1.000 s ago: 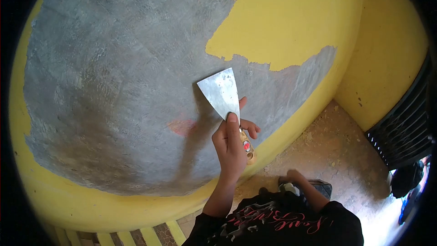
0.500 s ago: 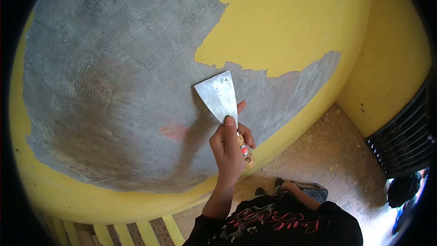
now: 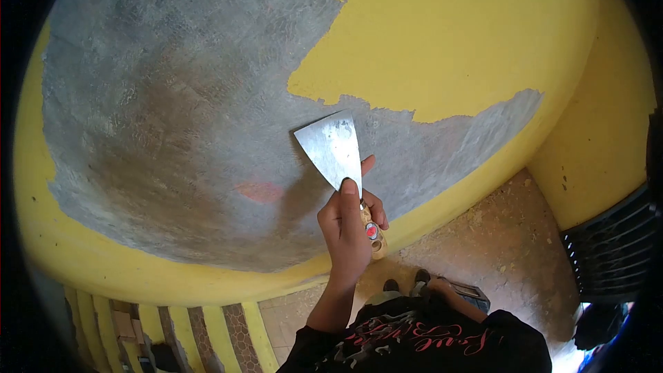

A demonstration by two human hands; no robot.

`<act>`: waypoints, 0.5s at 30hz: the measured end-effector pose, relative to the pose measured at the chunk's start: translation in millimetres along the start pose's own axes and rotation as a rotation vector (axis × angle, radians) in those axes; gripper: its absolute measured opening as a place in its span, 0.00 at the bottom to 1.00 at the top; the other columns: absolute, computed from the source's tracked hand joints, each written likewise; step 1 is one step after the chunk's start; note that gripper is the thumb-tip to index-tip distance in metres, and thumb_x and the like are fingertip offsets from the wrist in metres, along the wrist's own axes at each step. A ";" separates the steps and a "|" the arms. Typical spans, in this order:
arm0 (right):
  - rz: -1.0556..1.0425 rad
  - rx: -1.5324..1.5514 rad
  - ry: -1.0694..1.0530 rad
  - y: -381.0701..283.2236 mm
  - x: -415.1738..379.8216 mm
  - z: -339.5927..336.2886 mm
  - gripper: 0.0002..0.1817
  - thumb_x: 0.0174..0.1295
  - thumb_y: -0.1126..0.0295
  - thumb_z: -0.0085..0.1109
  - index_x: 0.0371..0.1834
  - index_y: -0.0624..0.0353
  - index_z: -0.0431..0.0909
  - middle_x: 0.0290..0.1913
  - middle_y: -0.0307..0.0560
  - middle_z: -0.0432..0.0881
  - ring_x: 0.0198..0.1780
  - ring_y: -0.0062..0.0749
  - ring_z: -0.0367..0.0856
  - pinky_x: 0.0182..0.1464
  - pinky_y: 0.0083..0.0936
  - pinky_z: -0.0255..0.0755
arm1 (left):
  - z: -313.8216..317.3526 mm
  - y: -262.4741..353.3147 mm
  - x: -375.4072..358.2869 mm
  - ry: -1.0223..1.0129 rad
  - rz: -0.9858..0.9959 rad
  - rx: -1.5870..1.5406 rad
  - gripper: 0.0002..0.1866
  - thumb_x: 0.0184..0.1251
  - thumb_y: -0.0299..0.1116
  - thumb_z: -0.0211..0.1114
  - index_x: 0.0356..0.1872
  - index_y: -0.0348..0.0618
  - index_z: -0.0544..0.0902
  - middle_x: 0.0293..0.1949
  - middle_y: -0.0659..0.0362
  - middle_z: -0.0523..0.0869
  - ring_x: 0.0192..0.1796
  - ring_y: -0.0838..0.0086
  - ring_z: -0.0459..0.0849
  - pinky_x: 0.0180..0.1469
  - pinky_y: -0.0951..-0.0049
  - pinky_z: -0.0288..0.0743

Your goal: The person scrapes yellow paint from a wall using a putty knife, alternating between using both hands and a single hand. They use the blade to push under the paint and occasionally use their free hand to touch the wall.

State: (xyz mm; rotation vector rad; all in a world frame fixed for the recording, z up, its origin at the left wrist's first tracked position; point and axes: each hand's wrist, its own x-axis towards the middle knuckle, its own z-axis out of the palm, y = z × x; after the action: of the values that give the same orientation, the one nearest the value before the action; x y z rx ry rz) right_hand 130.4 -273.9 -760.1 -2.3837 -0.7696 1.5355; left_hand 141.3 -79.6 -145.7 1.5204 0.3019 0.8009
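My left hand point(image 3: 350, 231) grips a putty knife by its wooden handle, thumb pressed at the base of the metal blade point(image 3: 333, 147). The broad blade points up and lies over the grey, scraped part of the curved wall point(image 3: 207, 117), close under the ragged edge of the yellow paint point(image 3: 449, 41). A faint pink patch point(image 3: 260, 192) shows on the grey to the left of the hand. My right hand point(image 3: 436, 284) hangs low beside my body, small in view near my shoes; its fingers do not show clearly. A dark box-like object point(image 3: 469, 295) is right beside that forearm.
Yellow-and-brown striped steps or slats point(image 3: 207, 331) lie at lower left, with a dark item point(image 3: 164, 357) among them. A brown floor point(image 3: 497, 235) with pale flecks runs below the wall. At right stands a dark slatted chair point(image 3: 611, 245) by another yellow wall point(image 3: 573, 138).
The view has shifted, so the wall's lower edge sits higher and more of the striped steps shows. My left hand keeps the same hold on the putty knife.
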 end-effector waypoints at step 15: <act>-0.071 0.093 0.015 -5.9 -23.0 -17.0 0.19 0.56 0.60 0.55 0.44 0.59 0.84 0.49 0.58 0.83 0.50 0.52 0.82 0.51 0.43 0.75 | 8.1 1.4 -3.8 -0.023 0.010 -0.016 0.26 0.79 0.42 0.41 0.52 0.23 0.76 0.14 0.62 0.72 0.16 0.83 0.70 0.22 0.80 0.67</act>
State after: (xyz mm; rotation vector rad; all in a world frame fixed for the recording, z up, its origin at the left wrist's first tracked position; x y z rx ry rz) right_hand 136.2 -279.2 -731.9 -2.2737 -0.7540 1.4906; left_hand 143.3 -88.3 -145.0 1.5161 0.2699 0.7912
